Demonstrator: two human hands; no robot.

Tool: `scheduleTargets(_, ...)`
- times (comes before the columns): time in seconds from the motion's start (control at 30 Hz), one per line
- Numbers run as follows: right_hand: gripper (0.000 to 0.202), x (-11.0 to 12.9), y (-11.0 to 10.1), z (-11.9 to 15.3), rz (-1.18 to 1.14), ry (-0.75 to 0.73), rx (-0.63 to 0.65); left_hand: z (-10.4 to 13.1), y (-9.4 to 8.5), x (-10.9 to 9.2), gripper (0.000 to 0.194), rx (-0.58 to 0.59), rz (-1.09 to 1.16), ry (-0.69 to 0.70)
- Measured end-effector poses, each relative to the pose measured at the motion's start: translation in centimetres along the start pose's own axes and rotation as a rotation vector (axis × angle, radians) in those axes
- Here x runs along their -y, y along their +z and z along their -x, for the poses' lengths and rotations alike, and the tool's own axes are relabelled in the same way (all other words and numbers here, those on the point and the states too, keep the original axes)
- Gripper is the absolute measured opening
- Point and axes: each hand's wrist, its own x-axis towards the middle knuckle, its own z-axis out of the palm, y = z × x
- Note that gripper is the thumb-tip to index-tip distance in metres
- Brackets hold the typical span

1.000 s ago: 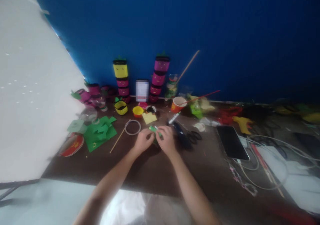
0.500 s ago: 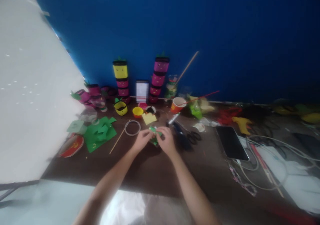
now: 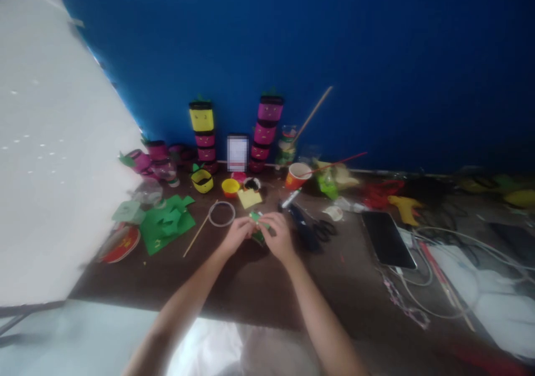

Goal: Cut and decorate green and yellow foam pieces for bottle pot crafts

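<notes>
Both of my hands meet over the middle of the dark table, fingers closed on a small green paper piece (image 3: 254,216). My left hand (image 3: 237,233) pinches it from the left. My right hand (image 3: 276,233) grips it from the right, with fingertips close to the left ones. More green shows below the fingers, partly covered by the hands. Just behind lies a yellow paper piece (image 3: 249,198). A grey tape ring (image 3: 209,214) rests to the left, beside a thin wooden stick (image 3: 193,240). Black-handled scissors (image 3: 325,230) lie to the right.
Green cut sheets (image 3: 167,225) lie left. Stacked purple and yellow cups (image 3: 202,121) stand by the blue wall, near a red paper cup (image 3: 295,176) holding a red stick. A marker (image 3: 291,198) lies right of centre. Farther right are a tablet (image 3: 388,239), cables and a yellow glue gun (image 3: 405,206).
My fingers have shifted slightly around the green piece, and the right fingers lie a little flatter over it. Everything else on the table stays where it was.
</notes>
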Motion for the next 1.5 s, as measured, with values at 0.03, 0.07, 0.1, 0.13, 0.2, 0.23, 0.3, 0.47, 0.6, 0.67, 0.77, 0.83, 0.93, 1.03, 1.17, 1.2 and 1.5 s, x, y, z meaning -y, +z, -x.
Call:
scheduleTargets(0.03,0.01,0.0,0.0,0.0,-0.006,0.001,-0.001,0.0,0.0,0.0,0.021,0.009,0.012,-0.015)
scheduleTargets(0.07,0.009,0.1,0.0,0.0,-0.014,0.003,0.0,0.0,0.0,0.0,0.02,0.019,0.026,-0.032)
scheduleTargets(0.1,0.009,0.1,-0.1,0.0,-0.026,0.007,0.0,0.0,0.0,0.0,0.02,0.03,0.043,-0.05)
scheduleTargets(0.13,0.009,0.1,-0.1,-0.1,-0.04,0.014,0.001,0.0,0.0,-0.1,0.019,0.041,0.061,-0.07)
scheduleTargets(0.2,0.009,0.2,-0.1,-0.1,-0.078,0.039,0.009,0.1,0.1,-0.2,0.019,0.069,0.103,-0.111)
scheduleTargets(0.23,0.009,0.3,-0.2,-0.1,-0.098,0.057,0.017,0.1,0.1,-0.3,0.019,0.086,0.126,-0.132)
scheduleTargets(0.3,0.008,0.3,-0.2,-0.1,-0.14,0.098,0.048,0.2,0.2,-0.5,0.019,0.124,0.174,-0.171)
scheduleTargets(0.47,0.006,0.2,-0.5,-0.1,-0.236,0.2,0.125,0.4,0.2,-1.1,0.017,0.208,0.277,-0.259)
scheduleTargets(0.6,0.006,0.3,-0.6,-0.2,-0.311,0.25,0.159,0.4,0.2,-1.4,0.015,0.264,0.332,-0.32)
scheduleTargets(0.67,0.007,0.3,-0.6,-0.2,-0.349,0.27,0.187,0.4,0.1,-1.5,0.015,0.287,0.35,-0.342)
scheduleTargets(0.77,0.006,0.1,-0.5,-0.1,-0.41,0.306,0.227,0.4,-0.1,-1.4,0.015,0.316,0.358,-0.37)
scheduleTargets(0.83,0.007,-0.1,-0.4,0.0,-0.453,0.338,0.244,0.3,-0.1,-1.3,0.016,0.331,0.35,-0.387)
scheduleTargets(0.93,0.011,-0.4,-0.2,0.1,-0.511,0.393,0.252,0.2,0.0,-1.2,0.019,0.338,0.315,-0.398)
scheduleTargets(1.03,0.014,-0.6,0.0,0.1,-0.578,0.456,0.224,0.1,-0.2,-1.3,0.03,0.319,0.244,-0.389)
scheduleTargets(1.17,0.016,-1.0,-0.1,0.2,-0.696,0.568,0.116,0.3,-2.5,-2.6,0.031,0.147,0.118,-0.261)
scheduleTargets(1.2,0.017,-1.1,-0.2,0.2,-0.715,0.592,0.087,0.4,-3.6,-3.2,0.025,0.053,0.091,-0.189)
scheduleTargets(1.5,0.018,-1.0,-0.2,0.1,-0.767,0.653,0.021,-2.0,-12.7,-6.1,0.073,-0.909,-0.864,0.382)
